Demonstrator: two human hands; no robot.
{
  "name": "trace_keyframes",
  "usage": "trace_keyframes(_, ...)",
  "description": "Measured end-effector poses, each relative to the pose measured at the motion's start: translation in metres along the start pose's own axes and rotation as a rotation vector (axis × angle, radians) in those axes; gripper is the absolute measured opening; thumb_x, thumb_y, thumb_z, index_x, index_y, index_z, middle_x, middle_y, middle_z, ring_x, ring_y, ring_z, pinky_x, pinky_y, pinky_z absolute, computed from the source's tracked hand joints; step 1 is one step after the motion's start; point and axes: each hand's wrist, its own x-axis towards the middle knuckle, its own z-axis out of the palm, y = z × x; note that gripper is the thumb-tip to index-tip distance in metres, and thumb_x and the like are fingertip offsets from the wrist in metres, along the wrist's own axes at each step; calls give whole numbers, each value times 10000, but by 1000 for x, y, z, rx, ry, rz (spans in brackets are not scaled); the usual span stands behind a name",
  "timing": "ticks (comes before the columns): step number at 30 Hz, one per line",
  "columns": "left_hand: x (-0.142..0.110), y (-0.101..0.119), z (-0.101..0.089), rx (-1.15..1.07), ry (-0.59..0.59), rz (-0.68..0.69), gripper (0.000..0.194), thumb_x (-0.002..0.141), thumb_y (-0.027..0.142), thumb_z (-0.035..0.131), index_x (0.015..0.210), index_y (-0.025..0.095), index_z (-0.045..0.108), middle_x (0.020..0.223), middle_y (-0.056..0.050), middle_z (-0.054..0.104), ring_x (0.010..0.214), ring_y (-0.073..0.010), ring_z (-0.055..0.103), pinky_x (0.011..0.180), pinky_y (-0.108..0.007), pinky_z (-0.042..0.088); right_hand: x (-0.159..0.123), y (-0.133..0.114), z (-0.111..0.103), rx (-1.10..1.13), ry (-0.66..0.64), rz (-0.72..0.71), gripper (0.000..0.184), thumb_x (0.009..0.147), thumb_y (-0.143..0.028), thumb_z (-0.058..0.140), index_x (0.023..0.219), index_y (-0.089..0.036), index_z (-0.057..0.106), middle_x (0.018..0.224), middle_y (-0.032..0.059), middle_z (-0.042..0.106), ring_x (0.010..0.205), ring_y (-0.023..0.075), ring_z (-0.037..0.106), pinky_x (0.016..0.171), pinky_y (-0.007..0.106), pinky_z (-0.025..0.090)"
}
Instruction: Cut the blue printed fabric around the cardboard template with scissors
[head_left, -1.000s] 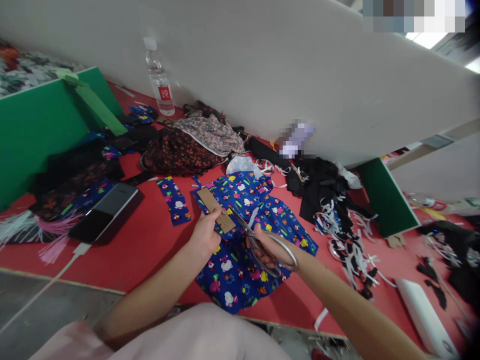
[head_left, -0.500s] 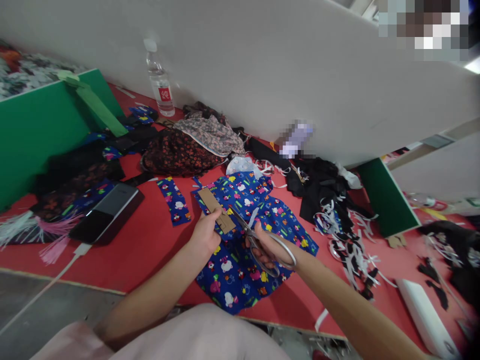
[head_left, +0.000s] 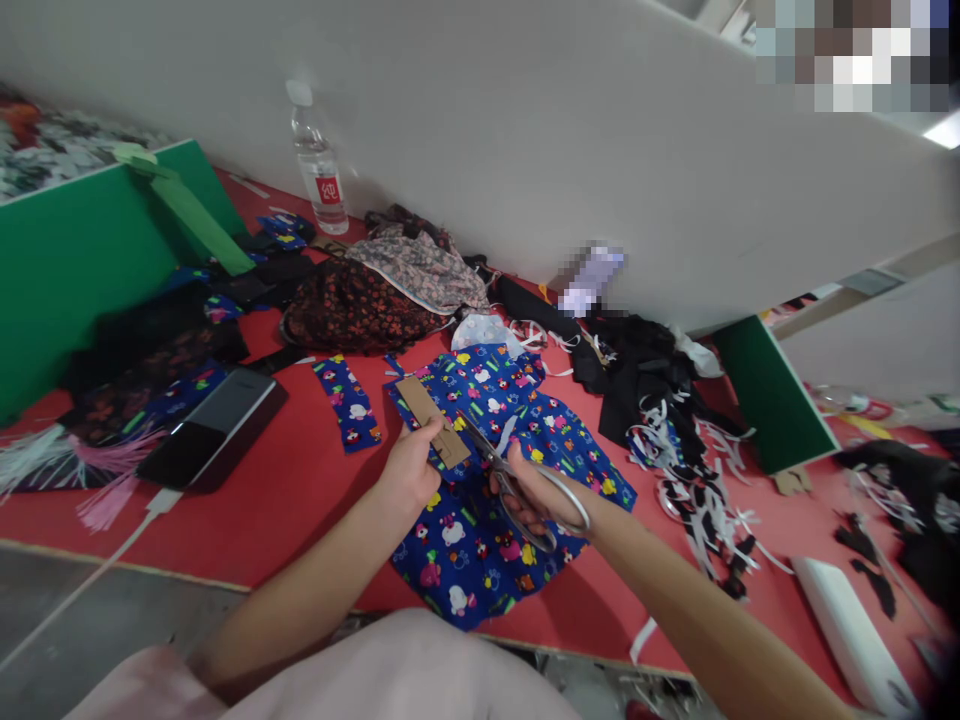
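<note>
My left hand [head_left: 411, 468] pinches a brown cardboard strip [head_left: 429, 415] against a blue cartoon-print cloth [head_left: 495, 470] spread on the red table [head_left: 300, 480]. My right hand [head_left: 529, 490] grips metal scissors [head_left: 517, 476], fingers through the handles, with the blades apart at the right edge of the cardboard. A small cut strip of the same blue cloth [head_left: 346, 401] lies on the table left of my left hand.
A water bottle [head_left: 318, 165] stands at the white wall. Dark floral cloths [head_left: 360, 300], black cloth and white scraps [head_left: 675, 420] lie behind and right. A black device [head_left: 214, 425] with a white cable sits left, green boards [head_left: 75, 250] beyond. A white box [head_left: 851, 630] lies at right.
Hardly anything differs: the scissors and my right hand have edged slightly left toward the cardboard. My left hand keeps its hold.
</note>
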Motion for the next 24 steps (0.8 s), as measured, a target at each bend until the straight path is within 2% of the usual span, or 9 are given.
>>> trace_keyframes(9, 1, -1, 0, 6, 12, -5, 176, 728, 86, 666, 867, 186, 627, 743, -1, 680, 629, -133, 644, 713, -304, 531, 2, -2, 3, 0, 2, -11, 703, 778, -790, 179, 879, -170, 495, 586, -62, 355, 400, 44, 275, 349, 174, 242)
trace_keyframes(15, 5, -3, -3, 5, -3, 3, 237, 712, 112, 692, 917, 203, 615, 758, 4, 678, 652, -139, 651, 728, -310, 530, 2, -5, 5, -42, 16, -35, 710, 776, -791, 173, 866, -168, 500, 575, -61, 356, 397, 46, 299, 340, 169, 256)
trace_keyframes(24, 3, -1, -1, 5, -11, 4, 182, 746, 67, 637, 883, 187, 627, 733, 2, 675, 624, -129, 641, 708, -298, 539, 2, -4, 10, -34, 72, -38, 699, 774, -793, 190, 812, -171, 507, 523, -74, 334, 348, 34, 262, 303, 158, 237)
